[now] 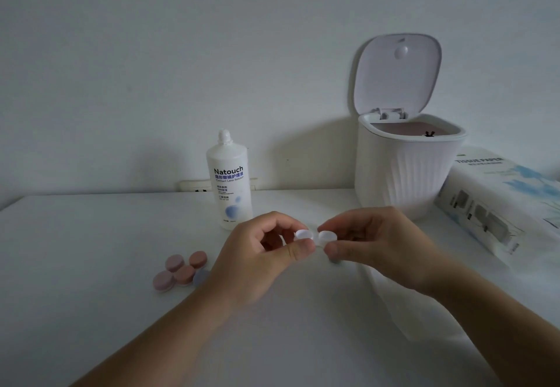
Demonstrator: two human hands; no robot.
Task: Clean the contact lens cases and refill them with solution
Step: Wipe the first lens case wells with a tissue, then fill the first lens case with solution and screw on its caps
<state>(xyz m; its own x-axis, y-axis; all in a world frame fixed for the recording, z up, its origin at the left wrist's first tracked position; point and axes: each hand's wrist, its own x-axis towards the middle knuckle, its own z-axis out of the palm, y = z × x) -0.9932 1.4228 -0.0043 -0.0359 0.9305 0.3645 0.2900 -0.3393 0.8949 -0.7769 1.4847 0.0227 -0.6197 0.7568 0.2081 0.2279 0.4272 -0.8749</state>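
White tabletop and bare wall frame the hands. Left hand (pixel 260 253) and right hand (pixel 378 247) pinch opposite ends of a small clear double-cup lens case (pixel 315 236), its long axis left-right, white solution bottle (pixel 229 180) just behind, nearer the left.

On the surface (pixel 91 265), the solution bottle (pixel 229 180) stood at the back, the lidded bin (pixel 403 171) to its right, the tissue pack (pixel 503 201) further right. Capped lens cases (pixel 180 271) lay before the bottle, leftward.
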